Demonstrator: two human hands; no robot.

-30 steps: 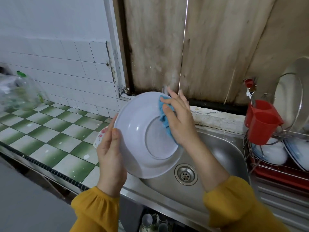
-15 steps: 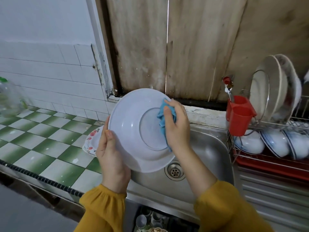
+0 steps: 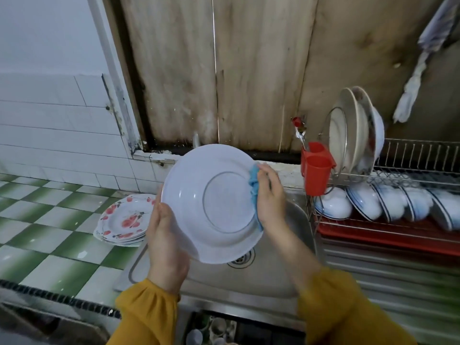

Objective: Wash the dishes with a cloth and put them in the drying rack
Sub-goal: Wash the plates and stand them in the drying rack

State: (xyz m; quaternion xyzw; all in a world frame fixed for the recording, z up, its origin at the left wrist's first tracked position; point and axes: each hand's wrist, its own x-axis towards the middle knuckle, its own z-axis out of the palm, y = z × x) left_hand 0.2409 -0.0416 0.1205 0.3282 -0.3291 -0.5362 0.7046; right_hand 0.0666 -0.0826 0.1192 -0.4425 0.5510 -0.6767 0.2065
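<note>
Blue cloth [image 3: 253, 185] pinched in right hand [image 3: 271, 200] against the right edge of the white plate [image 3: 211, 202], left hand [image 3: 164, 240] gripping the other edge, underside showing over the sink [image 3: 224, 282], so just wipe all round rim and foot ring, steady grip, then off to the rack [image 3: 410, 150].

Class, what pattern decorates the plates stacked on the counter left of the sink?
Red flowers on white, on the stacked plates, seen best in the head view.
</note>
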